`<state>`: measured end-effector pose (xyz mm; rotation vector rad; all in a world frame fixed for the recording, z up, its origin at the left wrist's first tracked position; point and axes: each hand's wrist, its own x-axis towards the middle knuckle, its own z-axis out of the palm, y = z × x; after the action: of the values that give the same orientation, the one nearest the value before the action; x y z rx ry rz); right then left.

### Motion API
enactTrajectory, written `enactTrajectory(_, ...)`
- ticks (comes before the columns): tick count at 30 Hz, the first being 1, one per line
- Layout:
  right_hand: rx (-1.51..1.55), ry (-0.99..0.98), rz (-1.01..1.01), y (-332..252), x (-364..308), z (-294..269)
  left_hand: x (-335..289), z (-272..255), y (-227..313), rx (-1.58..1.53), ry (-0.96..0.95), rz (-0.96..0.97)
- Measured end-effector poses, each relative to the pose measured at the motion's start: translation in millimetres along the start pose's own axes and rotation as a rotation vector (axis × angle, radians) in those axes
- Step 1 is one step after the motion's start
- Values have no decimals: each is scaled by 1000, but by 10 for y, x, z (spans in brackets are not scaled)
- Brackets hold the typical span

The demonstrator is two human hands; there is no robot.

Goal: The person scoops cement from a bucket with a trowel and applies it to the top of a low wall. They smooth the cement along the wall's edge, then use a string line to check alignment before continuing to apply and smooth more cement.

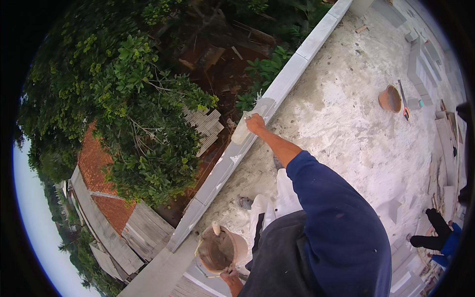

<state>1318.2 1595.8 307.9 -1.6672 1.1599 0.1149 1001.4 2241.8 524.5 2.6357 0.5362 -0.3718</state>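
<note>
My right hand is closed at the top of a low wall of pale blocks. It grips a flat, pale tool that looks like a mortar-covered float, lying against the wall's top. Grey wet mortar is smeared on the blocks just beyond the hand. Down at the lower left, my left hand is closed on the near rim of a brown bucket. Grey mortar lies inside the bucket, and a light tool handle sticks up at its far rim.
Left of the wall the ground drops toward trees and a tiled roof. On the concrete floor stand another bucket and a handsaw. Stacked blocks and planks line the right; another person is at lower right.
</note>
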Motion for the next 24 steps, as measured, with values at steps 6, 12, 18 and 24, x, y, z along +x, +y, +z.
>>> enactTrajectory(6, -126, 290, -360, -414, 179, -1234, 133, 451, 118, -304, -32, -5)
enactTrajectory(12, -134, 278, -558, -587, -201, -1332, 365, 772, 229, -52, -208, -80)
enactTrajectory(18, 26, 52, -458, -483, -324, -957, 247, 1021, 239, -112, -260, 308)
enactTrajectory(24, 531, -251, -22, -213, 591, -1599, 142, 1150, 453, -86, -124, 612)
